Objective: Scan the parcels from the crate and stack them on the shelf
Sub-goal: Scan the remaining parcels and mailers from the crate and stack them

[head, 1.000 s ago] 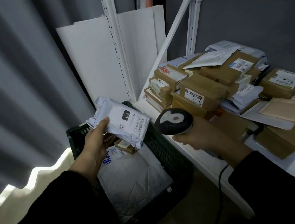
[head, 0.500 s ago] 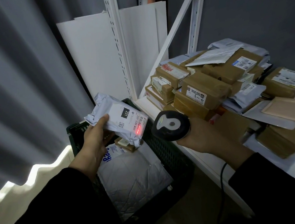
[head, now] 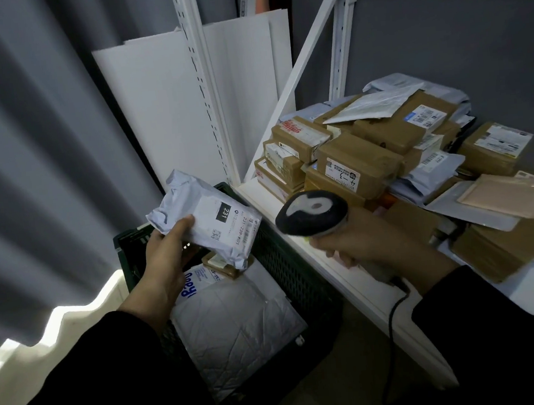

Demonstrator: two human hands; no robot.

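Observation:
My left hand (head: 163, 263) grips a white plastic parcel (head: 207, 217) by its left end, label side up, above the dark green crate (head: 284, 265). A black and grey barcode scanner (head: 311, 213) sits in my right hand (head: 366, 245), its head turned toward the parcel from the right; no red light shows on the label. In the crate lie a large white padded mailer (head: 238, 330) and a small brown parcel (head: 222, 264). On the white shelf (head: 312, 256) to the right stands a pile of brown boxes and grey mailers (head: 383, 147).
A grey curtain (head: 29, 158) hangs on the left. White boards (head: 161, 114) lean behind the shelf's upright post (head: 203, 78). The scanner's cable (head: 390, 330) drops in front of the shelf edge. Flat brown envelopes (head: 504, 197) lie at the shelf's right.
The red scan light seen on the parcel's label half a second ago is gone. The scanner and my right hand have risen slightly; the parcel stays in my left hand.

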